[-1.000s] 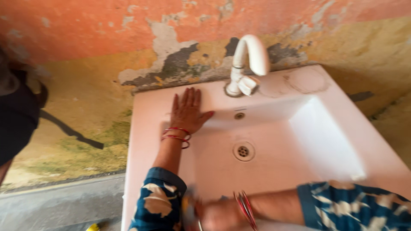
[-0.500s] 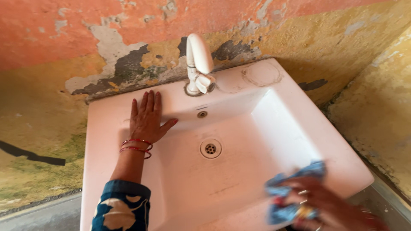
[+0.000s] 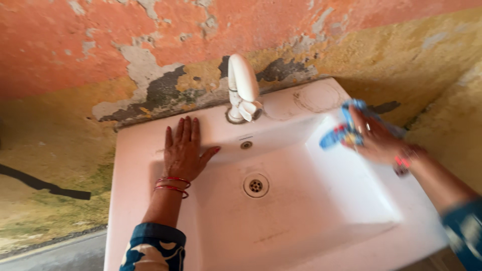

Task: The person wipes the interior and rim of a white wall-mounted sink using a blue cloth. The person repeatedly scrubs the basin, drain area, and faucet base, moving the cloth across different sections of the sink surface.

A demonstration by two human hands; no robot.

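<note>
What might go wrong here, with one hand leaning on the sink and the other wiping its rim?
The left hand presses flat on the sink; if that rim is wet, it might slip. The right hand wipes with a blue cloth close to the tap and could knock it. Flakes from the peeling wall may drop onto cleaned areas.

The scene is brightly and evenly lit by warm daylight, with no hard glare. The white sink (image 3: 150, 150) looks slightly pinkish from the warm cast and shows soft shading inside its bowl. A soft shadow lies under the left hand (image 3: 183, 150) on the rim, and the tap (image 3: 242, 88) throws a faint one at its base. The right hand (image 3: 374, 138) and its blue cloth (image 3: 339, 133) are smeared by motion blur, as is the sleeve at the lower right edge. The peeling wall (image 3: 150, 50) is fairly sharp.
</note>
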